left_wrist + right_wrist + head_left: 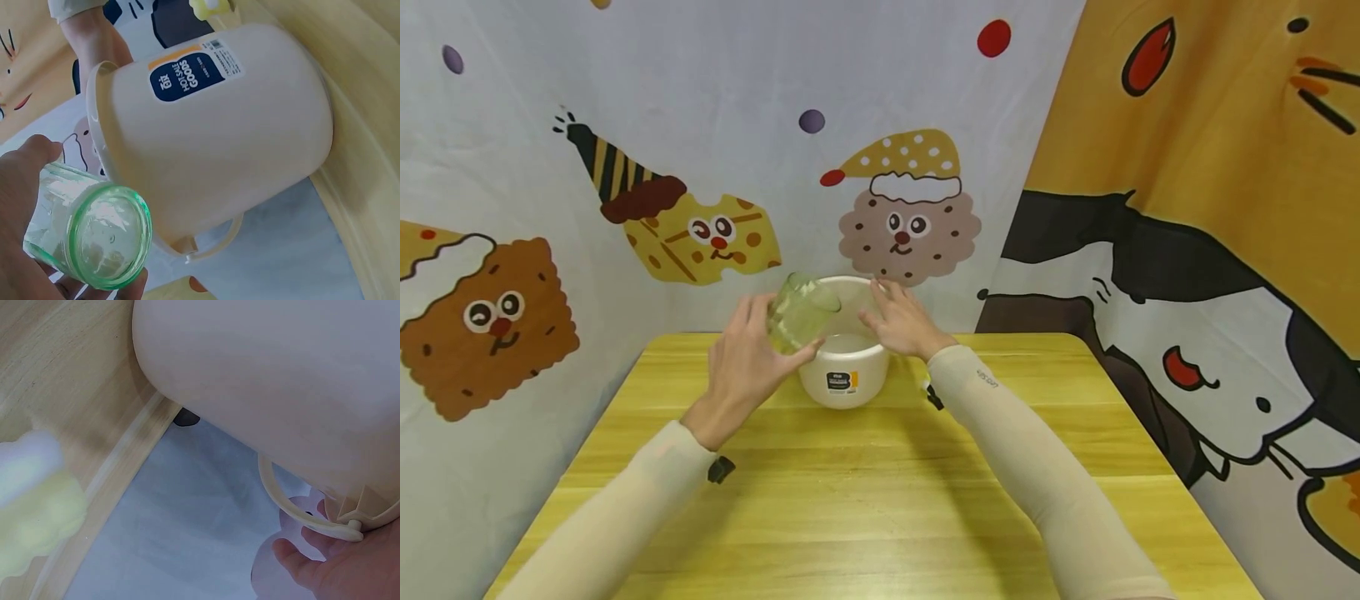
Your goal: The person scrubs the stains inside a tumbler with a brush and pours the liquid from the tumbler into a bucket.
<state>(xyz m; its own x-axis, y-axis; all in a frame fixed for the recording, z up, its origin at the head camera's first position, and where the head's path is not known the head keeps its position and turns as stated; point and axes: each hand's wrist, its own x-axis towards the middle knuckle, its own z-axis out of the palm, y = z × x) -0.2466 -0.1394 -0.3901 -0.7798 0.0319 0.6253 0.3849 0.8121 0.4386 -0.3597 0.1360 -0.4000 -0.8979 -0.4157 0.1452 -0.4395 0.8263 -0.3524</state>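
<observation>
My left hand (741,354) grips a pale green glass cup (801,312), thumb on one side and fingers on the other. The cup is tilted beside the left rim of a white plastic bucket (842,379); its thick round base faces the camera in the left wrist view. The bucket stands upright near the table's far edge, a dark label (187,75) on its front. At its right rim, my right hand (910,323) holds on, thumb over the inside and fingers outside near the handle (300,512). Whatever lies deep in the bucket is hidden.
A yellow-and-white sponge-like object (40,506) lies on the wooden table (850,500) to the right of the bucket. Behind the table hangs a cloth (730,100) printed with cartoon figures, close to the bucket's far side.
</observation>
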